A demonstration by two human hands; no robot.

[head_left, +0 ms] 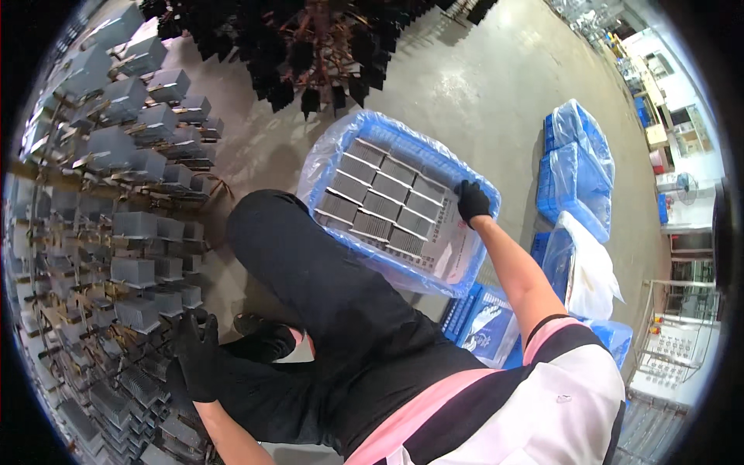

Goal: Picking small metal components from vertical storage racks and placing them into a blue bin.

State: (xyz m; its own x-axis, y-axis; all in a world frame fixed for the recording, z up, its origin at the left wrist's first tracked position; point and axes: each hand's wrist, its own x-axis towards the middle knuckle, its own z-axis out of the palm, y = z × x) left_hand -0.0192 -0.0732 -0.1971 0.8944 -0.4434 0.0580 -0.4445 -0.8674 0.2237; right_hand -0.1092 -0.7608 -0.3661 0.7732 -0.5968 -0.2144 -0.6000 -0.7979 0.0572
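My left hand [194,356], in a black glove, is at the lower left beside hanging grey finned metal blocks [138,315]. Its fingers look spread, and I see nothing held in them. My right hand [473,203], also black-gloved, reaches over the right end of a blue plastic crate [372,256] lined with clear film. It rests just inside the rim, close to a printed sheet [456,246]; its dark fingers blend together. Rows of grey finned blocks [387,188] lie in the crate, with pale strips between them. My knee is against the crate's near side.
A tall rack [58,182] of hanging grey blocks fills the left. Dark pieces hang from another rack [310,54] at the top. Film-lined blue crates [573,167] stand to the right, with a white bag [593,267] nearby. Another blue crate [480,322] sits beside my thigh.
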